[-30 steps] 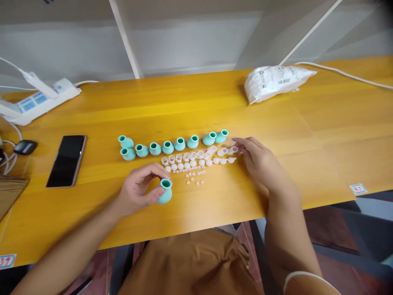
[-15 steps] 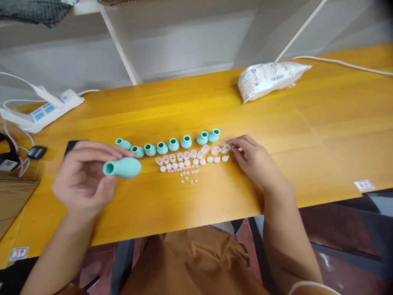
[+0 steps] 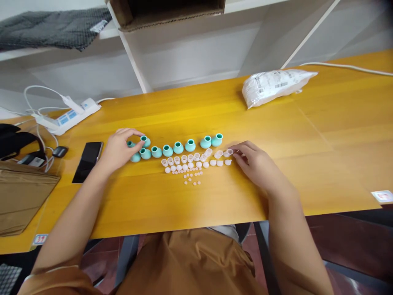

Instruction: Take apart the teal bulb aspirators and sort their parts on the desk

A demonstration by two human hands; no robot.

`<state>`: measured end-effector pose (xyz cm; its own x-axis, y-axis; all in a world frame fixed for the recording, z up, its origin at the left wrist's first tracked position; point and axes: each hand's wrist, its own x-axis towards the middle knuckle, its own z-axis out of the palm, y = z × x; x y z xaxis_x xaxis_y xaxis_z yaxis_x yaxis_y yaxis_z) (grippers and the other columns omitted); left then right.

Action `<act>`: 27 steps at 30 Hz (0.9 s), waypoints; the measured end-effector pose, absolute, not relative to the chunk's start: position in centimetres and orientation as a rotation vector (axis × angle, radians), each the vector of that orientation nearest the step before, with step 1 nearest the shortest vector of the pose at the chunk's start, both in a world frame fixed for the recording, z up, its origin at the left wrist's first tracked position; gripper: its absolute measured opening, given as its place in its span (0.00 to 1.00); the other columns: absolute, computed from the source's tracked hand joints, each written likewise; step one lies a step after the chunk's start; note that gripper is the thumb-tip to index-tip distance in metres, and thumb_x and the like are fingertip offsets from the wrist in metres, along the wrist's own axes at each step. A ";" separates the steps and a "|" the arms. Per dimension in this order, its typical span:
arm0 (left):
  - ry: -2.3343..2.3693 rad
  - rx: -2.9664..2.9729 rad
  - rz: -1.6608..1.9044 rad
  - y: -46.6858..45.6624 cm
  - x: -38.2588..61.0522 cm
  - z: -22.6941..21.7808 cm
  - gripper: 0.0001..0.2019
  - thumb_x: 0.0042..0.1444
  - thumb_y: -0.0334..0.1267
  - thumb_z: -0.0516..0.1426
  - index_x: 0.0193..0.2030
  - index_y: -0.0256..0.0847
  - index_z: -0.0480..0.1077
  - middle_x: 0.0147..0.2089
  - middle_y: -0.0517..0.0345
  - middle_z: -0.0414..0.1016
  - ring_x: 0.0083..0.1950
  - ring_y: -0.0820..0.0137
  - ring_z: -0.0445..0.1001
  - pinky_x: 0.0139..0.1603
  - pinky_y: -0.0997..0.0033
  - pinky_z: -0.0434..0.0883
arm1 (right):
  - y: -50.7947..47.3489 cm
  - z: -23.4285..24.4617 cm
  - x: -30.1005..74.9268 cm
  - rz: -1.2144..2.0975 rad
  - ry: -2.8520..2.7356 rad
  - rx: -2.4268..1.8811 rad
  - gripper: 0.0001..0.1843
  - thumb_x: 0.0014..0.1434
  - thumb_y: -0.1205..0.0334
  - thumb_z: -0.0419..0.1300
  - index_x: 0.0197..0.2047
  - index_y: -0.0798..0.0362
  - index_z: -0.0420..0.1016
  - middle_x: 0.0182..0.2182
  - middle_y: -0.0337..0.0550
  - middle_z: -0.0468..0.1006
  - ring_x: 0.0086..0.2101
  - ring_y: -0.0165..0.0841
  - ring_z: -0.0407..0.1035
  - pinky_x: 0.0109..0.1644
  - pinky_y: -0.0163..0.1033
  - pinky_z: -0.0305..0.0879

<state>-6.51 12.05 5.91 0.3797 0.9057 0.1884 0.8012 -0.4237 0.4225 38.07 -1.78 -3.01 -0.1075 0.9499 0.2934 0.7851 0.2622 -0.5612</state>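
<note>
My left hand [image 3: 121, 147] is at the left end of a row of teal bulbs with open necks. Its thumb and forefinger pinch one teal bulb [image 3: 145, 142], which is set behind the row. Other teal bulbs [image 3: 167, 150] stand upright with mouths up; those beside my left fingers are partly hidden. My right hand [image 3: 253, 164] rests on the table, fingertips curled at the rightmost small clear plastic cup [image 3: 228, 153]. More clear cups [image 3: 184, 159] form a row in front of the bulbs. Ahead of them lie white round caps [image 3: 185, 167] and tiny pale discs [image 3: 190, 180].
A black phone [image 3: 87, 162] lies left of my left arm. Beyond it are a white power strip [image 3: 76, 116] with cables and a flattened cardboard piece [image 3: 24, 198]. A white plastic parcel [image 3: 276, 87] lies at the back right of the wooden table [image 3: 190, 205].
My left hand has carried the teal bulb from the near left to the row's left end, turning its mouth upward. The phone has come into full view. My right hand stays by the cup.
</note>
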 end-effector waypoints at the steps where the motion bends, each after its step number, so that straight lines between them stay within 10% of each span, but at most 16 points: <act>1: 1.522 2.376 0.540 12.1 -6.5 5.9 0.12 0.68 0.50 0.63 0.51 0.48 0.83 0.58 0.52 0.88 0.64 0.51 0.81 0.70 0.49 0.75 | -1.8 -3.0 38.1 0.353 -1.935 -1.564 0.11 0.79 0.63 0.57 0.56 0.48 0.81 0.52 0.54 0.84 0.51 0.48 0.83 0.59 0.58 0.83; 20: 1.750 2.435 0.448 11.3 -10.4 6.8 0.19 0.73 0.49 0.58 0.62 0.43 0.80 0.64 0.49 0.83 0.67 0.52 0.78 0.76 0.45 0.72 | -1.9 -3.0 38.1 0.409 -1.897 -1.597 0.12 0.79 0.59 0.58 0.57 0.48 0.82 0.54 0.54 0.84 0.47 0.46 0.84 0.57 0.58 0.84; 27: 2.426 2.014 -0.125 9.3 -20.3 4.7 0.40 0.61 0.58 0.65 0.67 0.25 0.68 0.70 0.19 0.74 0.71 0.26 0.70 0.74 0.28 0.68 | -2.0 -2.9 37.9 0.424 -1.900 -1.626 0.12 0.78 0.58 0.59 0.57 0.48 0.81 0.55 0.55 0.83 0.47 0.47 0.83 0.57 0.57 0.84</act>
